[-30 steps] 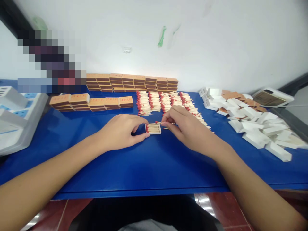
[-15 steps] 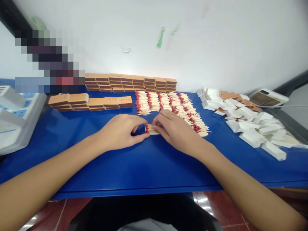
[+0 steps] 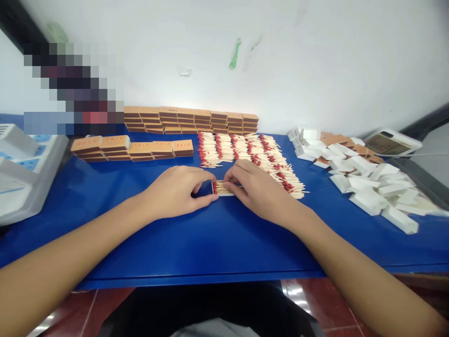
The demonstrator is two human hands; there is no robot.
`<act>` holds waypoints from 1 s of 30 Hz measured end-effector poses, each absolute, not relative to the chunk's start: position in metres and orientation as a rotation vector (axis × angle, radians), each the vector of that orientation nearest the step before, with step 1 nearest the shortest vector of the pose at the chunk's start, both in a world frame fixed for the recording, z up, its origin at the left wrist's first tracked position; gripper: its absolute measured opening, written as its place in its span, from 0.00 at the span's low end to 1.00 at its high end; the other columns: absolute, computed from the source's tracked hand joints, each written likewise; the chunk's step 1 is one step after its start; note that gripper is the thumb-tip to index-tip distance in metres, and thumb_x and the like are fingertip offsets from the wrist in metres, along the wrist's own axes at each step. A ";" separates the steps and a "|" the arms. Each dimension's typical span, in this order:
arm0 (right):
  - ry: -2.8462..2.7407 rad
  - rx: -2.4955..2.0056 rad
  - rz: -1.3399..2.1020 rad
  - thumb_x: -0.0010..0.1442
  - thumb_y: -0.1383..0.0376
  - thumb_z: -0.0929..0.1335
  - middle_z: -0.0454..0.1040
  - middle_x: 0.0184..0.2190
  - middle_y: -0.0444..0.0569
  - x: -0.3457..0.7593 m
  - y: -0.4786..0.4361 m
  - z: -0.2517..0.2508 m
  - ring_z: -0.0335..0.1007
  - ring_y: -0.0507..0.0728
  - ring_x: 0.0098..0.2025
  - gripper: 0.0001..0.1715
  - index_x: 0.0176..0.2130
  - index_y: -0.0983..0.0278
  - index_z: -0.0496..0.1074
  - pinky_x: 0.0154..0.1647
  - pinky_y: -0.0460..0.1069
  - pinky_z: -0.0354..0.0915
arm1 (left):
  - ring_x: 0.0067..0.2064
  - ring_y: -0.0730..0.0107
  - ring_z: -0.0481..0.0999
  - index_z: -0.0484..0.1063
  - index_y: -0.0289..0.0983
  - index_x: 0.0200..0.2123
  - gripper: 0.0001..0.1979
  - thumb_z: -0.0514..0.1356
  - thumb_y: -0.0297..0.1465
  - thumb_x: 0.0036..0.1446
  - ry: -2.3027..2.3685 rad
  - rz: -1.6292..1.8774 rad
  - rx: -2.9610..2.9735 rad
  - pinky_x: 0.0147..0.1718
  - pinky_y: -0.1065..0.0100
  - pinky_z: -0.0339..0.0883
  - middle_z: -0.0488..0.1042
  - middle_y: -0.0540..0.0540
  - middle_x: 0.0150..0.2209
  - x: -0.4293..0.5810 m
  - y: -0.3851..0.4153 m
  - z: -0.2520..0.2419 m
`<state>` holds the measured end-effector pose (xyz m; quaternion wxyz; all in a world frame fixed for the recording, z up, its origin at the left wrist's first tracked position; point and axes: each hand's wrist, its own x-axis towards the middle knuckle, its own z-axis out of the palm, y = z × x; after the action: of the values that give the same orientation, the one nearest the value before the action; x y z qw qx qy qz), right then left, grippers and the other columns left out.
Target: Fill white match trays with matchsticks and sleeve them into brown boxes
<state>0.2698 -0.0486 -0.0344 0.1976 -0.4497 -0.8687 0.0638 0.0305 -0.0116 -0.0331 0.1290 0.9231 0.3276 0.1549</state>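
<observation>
A small white matchbox tray (image 3: pixel 225 194) lies on the blue table, with red-headed matches (image 3: pixel 219 188) inside it. My left hand (image 3: pixel 182 191) grips the tray's left end, thumb on the near side and fingers on the far side. Over the right part of the tray, my right hand (image 3: pixel 254 191) is closed, its thumb and fingertips pinched on matches in it. That hand hides the tray's right end. Just beyond it are loose matches (image 3: pixel 242 149) laid in several rows, their heads mostly to the left.
Stacked orange-brown matchboxes (image 3: pixel 189 117) line the wall, and a shorter row of matchboxes (image 3: pixel 142 149) stands nearer on the left. White empty trays (image 3: pixel 372 182) are heaped on the right, with a phone (image 3: pixel 394 142) behind. A grey-white holder (image 3: pixel 38 178) stands far left.
Both hands stay almost where they were. My right fingertips have shifted very slightly over the matches in the tray.
</observation>
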 end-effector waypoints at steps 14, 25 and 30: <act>-2.407 -1.297 0.171 0.75 0.67 0.63 0.74 0.44 0.56 0.266 -0.048 -0.038 0.70 0.63 0.47 0.07 0.42 0.63 0.69 0.47 0.57 0.66 | 0.28 0.71 0.69 0.80 0.40 0.47 0.15 0.63 0.43 0.66 0.968 0.409 2.674 0.28 0.67 0.55 0.70 0.53 0.26 0.031 -0.012 -0.032; -2.381 -1.287 0.242 0.74 0.67 0.65 0.73 0.42 0.53 0.270 -0.048 -0.033 0.70 0.61 0.45 0.06 0.41 0.61 0.69 0.43 0.54 0.65 | 0.28 0.71 0.70 0.80 0.40 0.48 0.16 0.63 0.44 0.66 0.966 0.411 2.670 0.28 0.66 0.56 0.71 0.52 0.27 0.030 -0.012 -0.032; -2.400 -1.324 0.250 0.73 0.67 0.65 0.73 0.42 0.53 0.275 -0.048 -0.030 0.71 0.62 0.45 0.05 0.42 0.61 0.71 0.44 0.55 0.65 | 0.28 0.70 0.70 0.80 0.41 0.50 0.16 0.62 0.43 0.66 0.953 0.394 2.655 0.28 0.67 0.55 0.71 0.53 0.27 0.030 -0.013 -0.030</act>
<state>0.2753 -0.0478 -0.0298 0.1935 -0.4719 -0.8555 0.0892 0.0299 -0.0126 -0.0303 0.1462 0.9221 0.3310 0.1369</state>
